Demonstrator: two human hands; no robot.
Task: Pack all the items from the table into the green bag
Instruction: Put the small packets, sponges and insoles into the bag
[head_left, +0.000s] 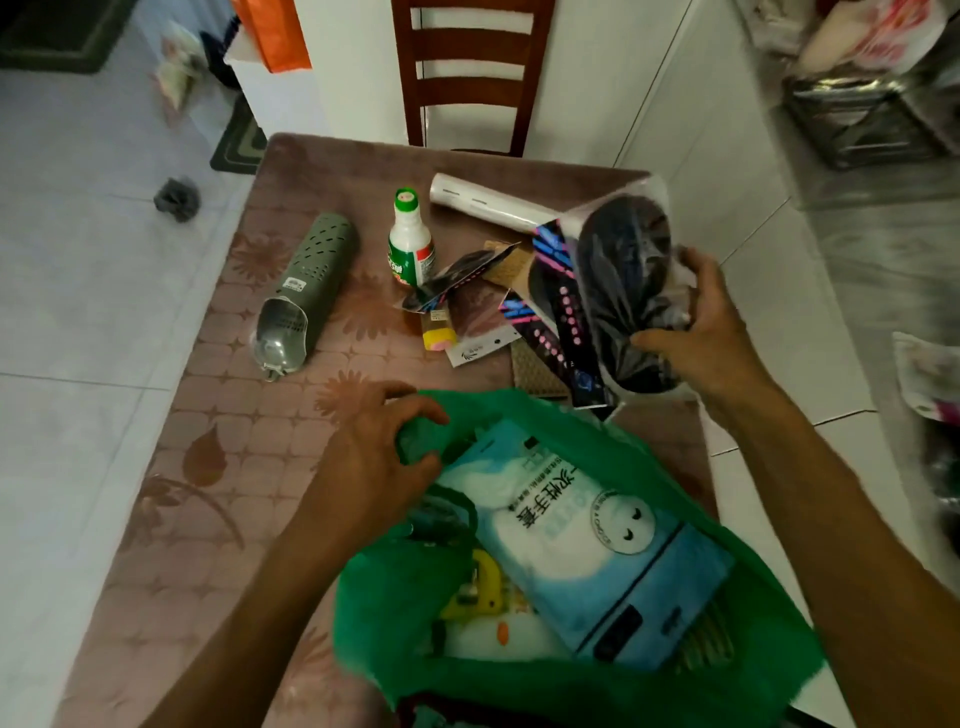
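The green bag (582, 691) lies open at the table's near edge, with a blue glove packet (587, 545) and a yellow item (480, 587) inside. My left hand (382, 457) pinches the bag's far rim. My right hand (711, 332) grips a clear packet of black items (618, 291) with a striped card, held above the table just beyond the bag. On the table lie a grey perforated holder (306, 286), a white bottle with a green cap (410, 239), a white roll (488, 202) and several small card packets (467, 301).
The brown patterned table (218, 467) has a wooden chair (470, 73) at its far side. White tiled floor lies to the left, with a dark scrap (176, 197) on it. Bags and a metal rack (857, 119) stand at the right.
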